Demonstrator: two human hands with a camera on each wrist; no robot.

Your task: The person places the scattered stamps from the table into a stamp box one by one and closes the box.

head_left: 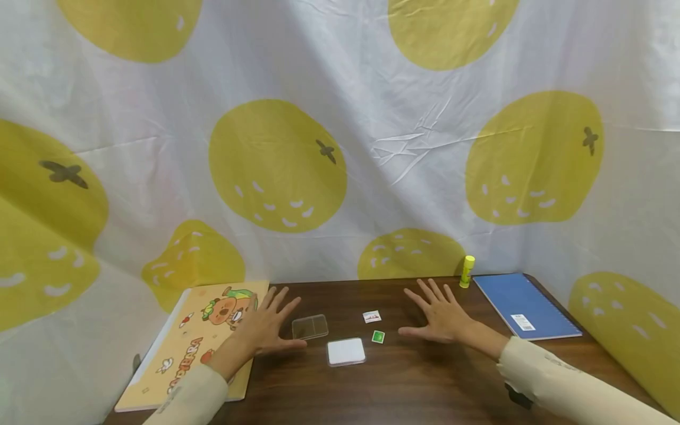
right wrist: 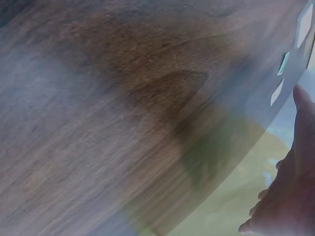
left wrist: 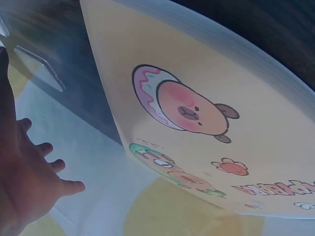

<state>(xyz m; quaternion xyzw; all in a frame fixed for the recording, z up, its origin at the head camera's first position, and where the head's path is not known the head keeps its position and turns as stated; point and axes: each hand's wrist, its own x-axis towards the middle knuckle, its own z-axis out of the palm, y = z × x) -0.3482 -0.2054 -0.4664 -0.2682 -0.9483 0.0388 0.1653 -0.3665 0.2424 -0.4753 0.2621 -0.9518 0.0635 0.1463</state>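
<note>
My left hand (head_left: pixel 265 324) is spread with straight fingers over the right edge of a capybara picture pad (head_left: pixel 212 324); it holds nothing. Fingers apart, my right hand (head_left: pixel 438 316) hovers over the brown table, also holding nothing. Between the hands lie a clear plastic lid (head_left: pixel 310 327), a shallow clear case (head_left: pixel 346 352) with a white filling, a small green stamp-like square (head_left: pixel 378 336) and a small white picture square (head_left: pixel 372 317). The left wrist view shows the left hand (left wrist: pixel 29 177) beside the pad; the right wrist view has the right hand (right wrist: pixel 290 182) at its edge.
A yellow glue stick (head_left: pixel 467 271) stands upright at the back right. Beside it a blue notebook (head_left: pixel 526 307) with a white label lies flat. A white curtain (head_left: pixel 372 195) with yellow fruit prints rises behind the dark wooden table (head_left: pixel 393 395).
</note>
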